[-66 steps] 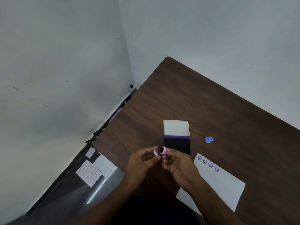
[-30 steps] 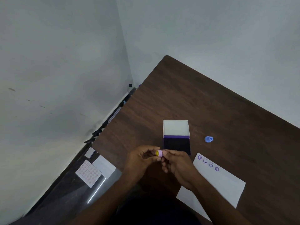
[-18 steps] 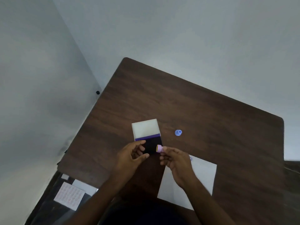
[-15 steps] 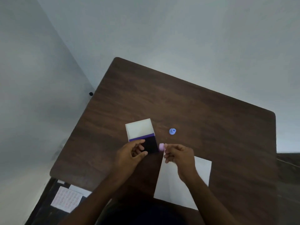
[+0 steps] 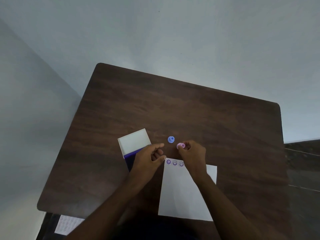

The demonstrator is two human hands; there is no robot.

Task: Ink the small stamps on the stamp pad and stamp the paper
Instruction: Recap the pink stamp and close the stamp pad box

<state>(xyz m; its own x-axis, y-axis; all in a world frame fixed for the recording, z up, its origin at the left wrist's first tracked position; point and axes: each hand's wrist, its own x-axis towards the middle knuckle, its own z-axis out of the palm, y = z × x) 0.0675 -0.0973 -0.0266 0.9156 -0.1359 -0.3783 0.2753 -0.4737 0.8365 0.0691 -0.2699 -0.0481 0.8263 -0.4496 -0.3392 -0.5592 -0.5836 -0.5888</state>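
Note:
My right hand [image 5: 191,153] pinches a small pink stamp [image 5: 180,145] just above the table, close to a blue stamp [image 5: 171,139] that stands on the wood. My left hand [image 5: 149,157] hovers with fingers apart and holds nothing; it covers most of the dark ink pad [image 5: 130,159], whose white lid [image 5: 134,140] lies open behind. A white paper [image 5: 183,193] lies below my hands, with three purple smiley prints [image 5: 174,163] visible along its top edge.
The dark wooden table [image 5: 190,110] stands against grey walls, with rounded corners and its near edge at my body. A white sheet with rows of small shapes [image 5: 66,226] lies on the floor at lower left.
My right hand carried the pink stamp from in front of the ink pad rightward to beside the blue stamp. My left hand let go of it and stayed over the pad. The camera turned right.

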